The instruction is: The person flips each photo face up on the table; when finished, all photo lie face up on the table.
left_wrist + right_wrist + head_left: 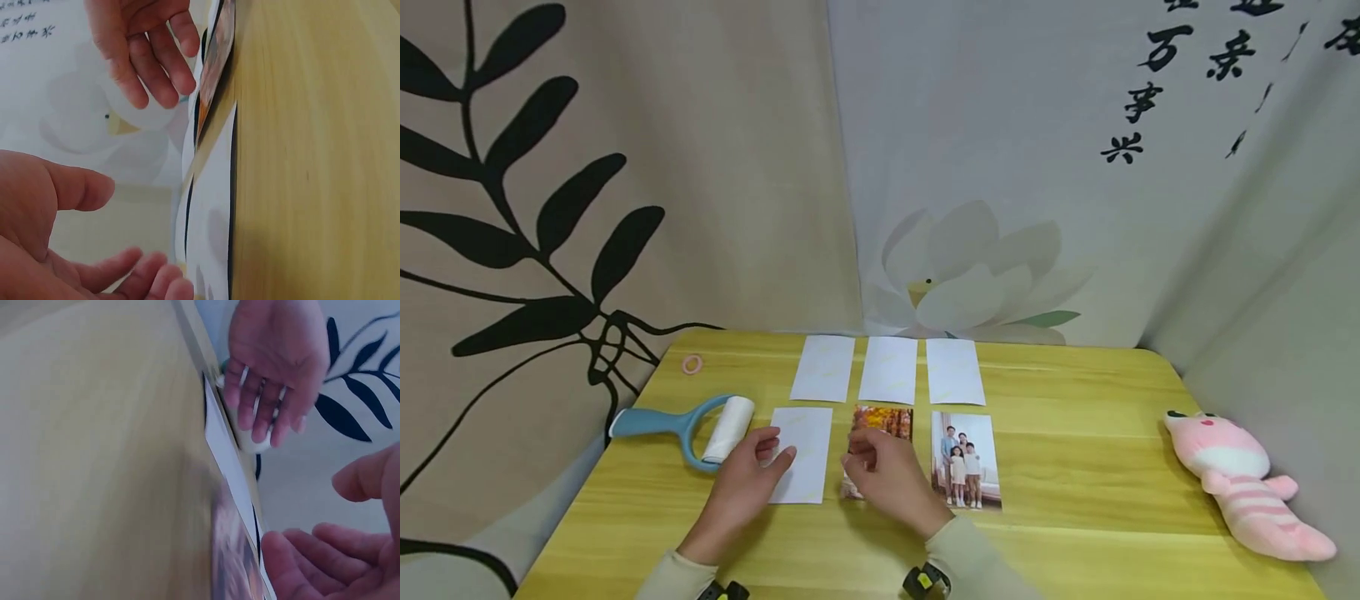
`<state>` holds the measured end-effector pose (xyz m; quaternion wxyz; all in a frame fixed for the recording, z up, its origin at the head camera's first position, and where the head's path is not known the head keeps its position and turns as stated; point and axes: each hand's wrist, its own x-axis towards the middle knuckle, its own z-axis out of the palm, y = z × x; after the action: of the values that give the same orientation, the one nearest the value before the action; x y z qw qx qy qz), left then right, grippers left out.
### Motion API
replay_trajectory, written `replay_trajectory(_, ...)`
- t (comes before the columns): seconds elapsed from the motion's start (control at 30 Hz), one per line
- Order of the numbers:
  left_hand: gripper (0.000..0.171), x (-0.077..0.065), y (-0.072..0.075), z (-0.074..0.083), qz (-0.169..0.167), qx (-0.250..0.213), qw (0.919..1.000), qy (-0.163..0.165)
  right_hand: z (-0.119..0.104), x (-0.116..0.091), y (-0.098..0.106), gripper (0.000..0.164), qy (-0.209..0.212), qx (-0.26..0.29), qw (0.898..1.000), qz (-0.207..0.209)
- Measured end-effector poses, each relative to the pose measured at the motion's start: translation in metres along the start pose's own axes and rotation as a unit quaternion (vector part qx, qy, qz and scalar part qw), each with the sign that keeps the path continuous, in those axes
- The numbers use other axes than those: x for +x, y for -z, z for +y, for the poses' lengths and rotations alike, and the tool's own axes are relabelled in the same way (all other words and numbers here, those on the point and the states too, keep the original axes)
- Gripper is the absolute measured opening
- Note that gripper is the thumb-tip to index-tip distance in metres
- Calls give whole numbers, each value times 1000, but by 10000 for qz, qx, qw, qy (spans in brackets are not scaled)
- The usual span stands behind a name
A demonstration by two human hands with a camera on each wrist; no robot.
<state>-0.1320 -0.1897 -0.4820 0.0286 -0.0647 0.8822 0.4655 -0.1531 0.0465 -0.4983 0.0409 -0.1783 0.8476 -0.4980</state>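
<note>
Over the left edge of a white card (805, 467) in the front row, my left hand (741, 487) hovers with its fingers loosely bent and the thumb apart from them. My right hand (895, 479) is above a photo with orange autumn trees (887, 419), covering much of it. Nothing shows between the fingers of the right hand (337, 556) in the right wrist view. The left wrist view likewise has the left hand (81, 231) holding nothing, just off the card. Right of the autumn photo lies a family photo (966, 462), picture side up.
Three more white cards (887, 371) form a row at the table's back edge. A lint roller with a blue handle (651, 422) lies left of the cards, below a small pink ring (692, 364). A pink plush toy (1247, 492) rests at the right edge.
</note>
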Motion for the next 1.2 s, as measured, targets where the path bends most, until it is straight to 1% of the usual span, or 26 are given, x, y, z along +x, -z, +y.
replay_trajectory(0.07, 59, 0, 5, -2, -15, 19, 10000, 79, -4, 3, -8, 38, 16, 82, 9999, -63)
replay_trajectory(0.17, 64, -2, 10, -3, -117, 34, 9997, 199, -9, 5, -18, 42, -97, 243, 9995, -166)
replay_trajectory(0.23, 66, -4, 11, -3, -233, 83, 9993, 262, -13, 5, -23, 47, -278, 352, 9988, -214)
replay_trajectory(0.33, 68, -6, 10, -4, -326, 203, 9990, 237, -17, 4, -28, 52, -534, 423, 9971, -330)
replay_trajectory(0.4, 68, -7, 10, -6, -320, 204, 9990, 232, -20, 5, -31, 54, -647, 459, 9959, -428)
replay_trajectory(0.5, 68, -7, 11, -7, -268, 132, 9993, 220, -24, 6, -34, 55, -693, 459, 9950, -562)
replay_trajectory(0.67, 67, -4, 11, -7, -254, -57, 9993, 269, -27, 5, -37, 54, -703, 474, 9948, -556)
replay_trajectory(0.8, 64, -3, 10, -9, -221, -228, 9992, 243, -26, 4, -38, 55, -564, 136, 9968, -545)
replay_trajectory(0.9, 61, -3, 10, -9, -203, -302, 9991, 237, -25, 4, -40, 60, -250, -409, 9970, -610)
replay_trajectory(1.03, 59, -4, 9, -7, -189, -416, 9987, 245, -24, 2, -46, 66, 245, -1173, 9908, -621)
replay_trajectory(1.13, 58, -4, 8, -6, -160, -536, 9982, 217, -24, 0, -51, 70, 445, -1620, 9840, -591)
replay_trajectory(1.2, 57, -4, 9, -7, -131, -589, 9980, 181, -25, -2, -54, 71, 508, -1808, 9806, -555)
